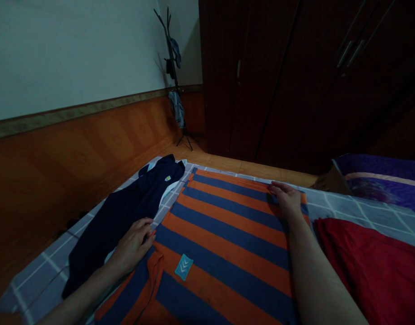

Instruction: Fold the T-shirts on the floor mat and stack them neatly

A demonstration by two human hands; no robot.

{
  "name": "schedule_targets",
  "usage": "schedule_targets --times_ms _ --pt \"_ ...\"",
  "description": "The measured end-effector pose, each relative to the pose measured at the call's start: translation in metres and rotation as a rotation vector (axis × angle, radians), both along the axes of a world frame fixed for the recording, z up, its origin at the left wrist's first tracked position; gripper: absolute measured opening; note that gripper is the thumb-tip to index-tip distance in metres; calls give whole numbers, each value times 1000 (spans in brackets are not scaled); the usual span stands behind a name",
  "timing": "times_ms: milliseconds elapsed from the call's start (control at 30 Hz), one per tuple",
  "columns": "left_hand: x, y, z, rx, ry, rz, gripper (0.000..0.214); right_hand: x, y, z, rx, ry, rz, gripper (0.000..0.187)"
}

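Observation:
An orange and navy striped shirt (228,243) lies spread flat on the bed, with a small teal label (183,266) on its lower part. My left hand (133,243) grips the shirt's left edge, beside a dark navy garment (122,216) with a pale lining. My right hand (285,198) pinches the far edge of the striped cloth near its right corner. The shirt's lower end runs out of view beneath my forearms.
The grey checked bedsheet (359,210) lies under the garments, with a folded red cloth (363,266) to the right and purple bedding (380,178) beyond it. A dark wardrobe (278,76) stands ahead. A black coat rack (173,81) with hanging clothes stands in the corner.

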State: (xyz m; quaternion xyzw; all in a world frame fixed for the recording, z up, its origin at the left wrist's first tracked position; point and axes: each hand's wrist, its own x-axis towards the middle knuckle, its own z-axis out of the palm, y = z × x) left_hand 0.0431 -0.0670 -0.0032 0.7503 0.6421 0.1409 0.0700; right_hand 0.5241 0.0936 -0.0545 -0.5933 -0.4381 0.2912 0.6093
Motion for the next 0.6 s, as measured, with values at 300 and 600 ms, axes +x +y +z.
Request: schedule_targets --times_ms 300,600 --pt "7 -4 -29 63 198 -252 50 -5 -2 4 -66 -89 -29 23" --pt "20 -25 -24 231 53 -292 51 -71 -46 61 -143 -292 145 29"
